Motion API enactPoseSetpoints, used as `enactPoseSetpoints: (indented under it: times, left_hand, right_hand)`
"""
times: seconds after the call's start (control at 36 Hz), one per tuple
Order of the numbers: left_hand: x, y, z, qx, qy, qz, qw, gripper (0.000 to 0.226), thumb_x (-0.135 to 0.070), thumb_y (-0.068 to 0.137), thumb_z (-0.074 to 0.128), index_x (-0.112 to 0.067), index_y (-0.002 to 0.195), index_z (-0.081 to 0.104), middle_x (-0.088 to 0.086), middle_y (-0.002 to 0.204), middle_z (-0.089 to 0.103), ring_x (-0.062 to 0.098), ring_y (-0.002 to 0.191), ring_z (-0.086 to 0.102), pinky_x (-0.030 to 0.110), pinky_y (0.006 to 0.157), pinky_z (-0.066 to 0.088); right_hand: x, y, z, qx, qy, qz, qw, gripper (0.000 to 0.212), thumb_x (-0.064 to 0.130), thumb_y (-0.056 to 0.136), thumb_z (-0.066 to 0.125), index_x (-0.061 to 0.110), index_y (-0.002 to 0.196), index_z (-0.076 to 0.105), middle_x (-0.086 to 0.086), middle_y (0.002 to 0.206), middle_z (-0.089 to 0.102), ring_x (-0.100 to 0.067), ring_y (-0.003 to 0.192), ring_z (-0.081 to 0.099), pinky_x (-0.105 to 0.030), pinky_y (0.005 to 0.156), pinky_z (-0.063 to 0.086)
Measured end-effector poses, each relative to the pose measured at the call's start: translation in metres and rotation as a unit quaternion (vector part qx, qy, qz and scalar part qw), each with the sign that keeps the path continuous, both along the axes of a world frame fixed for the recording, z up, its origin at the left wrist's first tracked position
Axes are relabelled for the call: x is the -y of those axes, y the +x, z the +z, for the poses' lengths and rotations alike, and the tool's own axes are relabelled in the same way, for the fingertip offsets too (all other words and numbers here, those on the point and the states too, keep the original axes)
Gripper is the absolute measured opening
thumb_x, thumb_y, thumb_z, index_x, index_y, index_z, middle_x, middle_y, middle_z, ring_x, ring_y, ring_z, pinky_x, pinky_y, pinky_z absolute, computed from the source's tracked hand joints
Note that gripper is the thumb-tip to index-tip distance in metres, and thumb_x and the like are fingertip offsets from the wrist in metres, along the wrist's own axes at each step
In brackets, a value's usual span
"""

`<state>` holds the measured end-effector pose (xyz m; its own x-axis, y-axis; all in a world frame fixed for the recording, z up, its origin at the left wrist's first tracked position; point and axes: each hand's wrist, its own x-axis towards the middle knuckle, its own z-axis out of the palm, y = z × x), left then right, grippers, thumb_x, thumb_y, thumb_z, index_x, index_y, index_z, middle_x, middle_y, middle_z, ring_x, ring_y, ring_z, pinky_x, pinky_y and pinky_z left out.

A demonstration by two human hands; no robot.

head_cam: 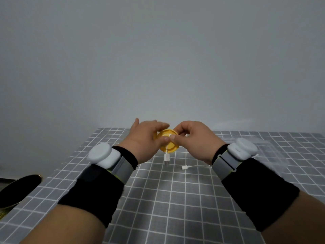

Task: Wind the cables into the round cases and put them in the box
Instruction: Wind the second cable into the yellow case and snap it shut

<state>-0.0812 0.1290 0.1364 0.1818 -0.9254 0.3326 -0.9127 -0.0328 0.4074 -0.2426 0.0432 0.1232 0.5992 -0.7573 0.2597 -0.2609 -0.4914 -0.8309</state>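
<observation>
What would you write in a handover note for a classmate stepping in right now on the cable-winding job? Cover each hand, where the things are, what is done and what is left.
Left hand: gripping the yellow round case from its left side, held above the table.
Right hand: pinching at the case's centre from the right.
White cable: a USB plug hangs just below the case, so winding is unfinished.
Second cable end: lies on the table under the right wrist; whether it is the same cable is unclear.
Clear box: on the table at far right, blurred; contents cannot be told.
Left: finish winding, then put the case in the box.
</observation>
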Motion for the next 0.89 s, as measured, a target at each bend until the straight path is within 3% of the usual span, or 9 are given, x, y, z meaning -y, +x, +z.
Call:
enactPoseSetpoints:
  times: [0.08, 0.14, 0.19, 0.28, 0.39, 0.58, 0.72, 0.81, 0.89]
  left_hand:
    - [-0.001, -0.001, 0.002, 0.034, 0.045, -0.003, 0.998, 0.027, -0.044, 0.091, 0.065, -0.036, 0.116, 0.066, -0.013, 0.107, 0.071, 0.013, 0.110, 0.060, 0.050, 0.119, 0.018]
    - [-0.003, -0.004, 0.003, 0.023, 0.072, -0.002, 0.997, 0.022, -0.044, 0.089, 0.067, -0.033, 0.107, 0.068, -0.013, 0.097, 0.070, 0.013, 0.099, 0.061, 0.042, 0.106, 0.039]
    - [-0.005, -0.006, 0.002, -0.010, 0.084, -0.001, 0.996, 0.016, -0.041, 0.089, 0.068, -0.030, 0.101, 0.067, -0.012, 0.092, 0.068, 0.011, 0.091, 0.062, 0.033, 0.088, 0.049]
    - [-0.007, -0.006, -0.001, -0.096, 0.070, -0.010, 0.993, 0.007, -0.034, 0.089, 0.070, -0.032, 0.090, 0.064, -0.014, 0.081, 0.066, 0.003, 0.073, 0.061, 0.024, 0.070, 0.047]
    - [-0.007, -0.006, -0.007, -0.172, 0.030, -0.009, 0.985, 0.005, -0.028, 0.088, 0.072, -0.028, 0.091, 0.068, -0.010, 0.082, 0.070, 0.006, 0.073, 0.065, 0.029, 0.072, 0.055]
    - [-0.008, -0.008, -0.012, -0.263, 0.002, 0.012, 0.965, 0.007, -0.025, 0.089, 0.072, -0.026, 0.095, 0.070, 0.002, 0.091, 0.074, 0.020, 0.084, 0.070, 0.037, 0.073, 0.059]
    - [-0.007, -0.011, -0.013, -0.328, -0.026, 0.026, 0.944, 0.005, -0.021, 0.088, 0.073, -0.019, 0.093, 0.072, 0.007, 0.088, 0.075, 0.017, 0.077, 0.067, 0.031, 0.067, 0.055]
    - [-0.006, -0.012, -0.015, -0.354, -0.038, 0.044, 0.934, 0.008, -0.023, 0.089, 0.072, -0.017, 0.093, 0.073, 0.005, 0.087, 0.074, 0.015, 0.074, 0.065, 0.027, 0.062, 0.050]
    - [-0.005, -0.013, -0.016, -0.381, -0.047, 0.057, 0.922, 0.009, -0.025, 0.089, 0.071, -0.017, 0.092, 0.073, 0.004, 0.085, 0.074, 0.017, 0.077, 0.065, 0.029, 0.065, 0.048]
  right_hand:
    - [0.001, -0.004, -0.001, -0.039, -0.027, 0.007, 0.999, 0.010, 0.032, 0.086, 0.073, 0.023, 0.088, 0.070, -0.003, 0.089, 0.071, -0.022, 0.086, 0.068, -0.036, 0.080, 0.055]
    - [0.001, -0.006, -0.003, -0.053, -0.028, 0.015, 0.998, 0.010, 0.033, 0.086, 0.073, 0.024, 0.089, 0.071, 0.001, 0.089, 0.071, -0.019, 0.086, 0.068, -0.036, 0.083, 0.056]
    - [0.001, -0.008, -0.006, -0.047, -0.024, 0.018, 0.998, 0.009, 0.033, 0.086, 0.073, 0.024, 0.090, 0.072, 0.003, 0.089, 0.070, -0.018, 0.086, 0.067, -0.037, 0.085, 0.056]
    - [0.001, -0.007, -0.008, -0.008, -0.005, 0.020, 1.000, 0.007, 0.028, 0.088, 0.072, 0.023, 0.092, 0.074, 0.000, 0.091, 0.072, -0.018, 0.089, 0.068, -0.039, 0.089, 0.056]
    - [0.002, -0.006, -0.009, 0.025, 0.014, 0.017, 0.999, 0.008, 0.025, 0.092, 0.067, 0.024, 0.097, 0.073, 0.004, 0.093, 0.071, -0.013, 0.093, 0.066, -0.034, 0.091, 0.053]
    - [-0.001, -0.004, -0.014, 0.095, 0.042, 0.007, 0.995, 0.017, 0.023, 0.093, 0.063, 0.036, 0.104, 0.063, -0.001, 0.097, 0.067, -0.011, 0.064, 0.057, -0.028, 0.065, 0.049]
    - [-0.008, -0.003, -0.017, 0.120, -0.027, -0.017, 0.992, 0.014, 0.013, 0.093, 0.060, 0.026, 0.093, 0.063, 0.010, 0.094, 0.065, 0.005, 0.060, 0.054, -0.020, 0.068, 0.045]
    - [-0.014, 0.000, -0.020, 0.116, -0.044, -0.027, 0.992, 0.021, 0.014, 0.096, 0.056, 0.033, 0.089, 0.065, 0.006, 0.095, 0.060, -0.004, 0.064, 0.059, -0.021, 0.060, 0.051]
    - [-0.016, 0.002, -0.024, 0.091, -0.127, -0.043, 0.987, 0.021, 0.018, 0.091, 0.060, 0.038, 0.095, 0.061, 0.015, 0.100, 0.054, -0.001, 0.074, 0.055, -0.018, 0.070, 0.046]
